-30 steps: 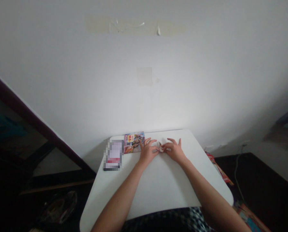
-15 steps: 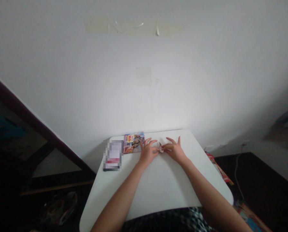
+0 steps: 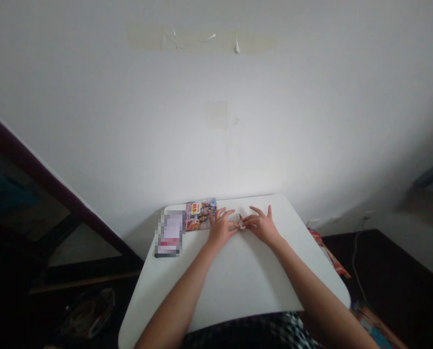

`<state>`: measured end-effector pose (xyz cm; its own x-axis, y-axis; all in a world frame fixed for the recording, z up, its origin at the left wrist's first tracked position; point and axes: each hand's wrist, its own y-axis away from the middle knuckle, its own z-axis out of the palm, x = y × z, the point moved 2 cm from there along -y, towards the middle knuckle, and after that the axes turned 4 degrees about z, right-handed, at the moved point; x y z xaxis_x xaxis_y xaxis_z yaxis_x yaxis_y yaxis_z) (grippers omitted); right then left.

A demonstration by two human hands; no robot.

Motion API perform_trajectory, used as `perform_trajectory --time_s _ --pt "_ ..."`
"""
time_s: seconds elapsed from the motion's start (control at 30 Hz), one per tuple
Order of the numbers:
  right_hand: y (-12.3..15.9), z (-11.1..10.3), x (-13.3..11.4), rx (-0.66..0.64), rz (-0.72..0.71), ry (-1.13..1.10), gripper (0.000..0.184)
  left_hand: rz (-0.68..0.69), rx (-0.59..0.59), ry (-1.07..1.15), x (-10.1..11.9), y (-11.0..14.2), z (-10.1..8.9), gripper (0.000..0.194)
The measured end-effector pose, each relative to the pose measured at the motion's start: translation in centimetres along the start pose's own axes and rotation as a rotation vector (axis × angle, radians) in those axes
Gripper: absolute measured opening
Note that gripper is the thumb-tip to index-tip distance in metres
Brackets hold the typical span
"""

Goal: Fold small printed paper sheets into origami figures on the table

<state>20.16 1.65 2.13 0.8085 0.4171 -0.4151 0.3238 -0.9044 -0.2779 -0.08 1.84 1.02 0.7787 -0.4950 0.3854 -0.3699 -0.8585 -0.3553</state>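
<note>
A small pale piece with reddish-brown marks (image 3: 241,224) sits between my hands over the table; it is too small to name, perhaps paper. My left hand (image 3: 221,230) pinches at its left side with thumb and index finger, the other fingers spread and raised. From the right, my right hand (image 3: 263,226) pinches the same piece, its other fingers lifted. The colourful printed leaflet (image 3: 199,220) lies flat just left of my left hand, whose fingertips overlap its right edge. Under both hands is the white table (image 3: 245,276).
A pixelated phone-like object (image 3: 170,235) lies at the table's left. The white wall (image 3: 256,145) rises right behind the table, with old tape (image 3: 147,39) on it. A dark red frame (image 3: 64,179) leans at left. Printed papers (image 3: 329,252) and a cable (image 3: 354,257) are at right.
My left hand has shifted very slightly left. The right hand and the small piece are almost unchanged.
</note>
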Motion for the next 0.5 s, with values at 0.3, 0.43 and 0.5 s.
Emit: perform_trajectory --time_s 0.3,0.43,0.5 --pt "0.6 -0.5 0.1 -0.106 0.021 -0.052 0.019 -0.029 -0.066 0.031 -0.8 0.2 -0.6 0.015" --pt "0.5 0.2 0.2 -0.080 0.051 -0.078 0.020 -0.015 -0.062 0.027 -0.5 0.2 -0.7 0.017" --pt "0.3 0.8 0.3 -0.048 0.070 -0.087 0.019 -0.015 -0.051 0.017 -0.3 0.3 -0.7 0.016"
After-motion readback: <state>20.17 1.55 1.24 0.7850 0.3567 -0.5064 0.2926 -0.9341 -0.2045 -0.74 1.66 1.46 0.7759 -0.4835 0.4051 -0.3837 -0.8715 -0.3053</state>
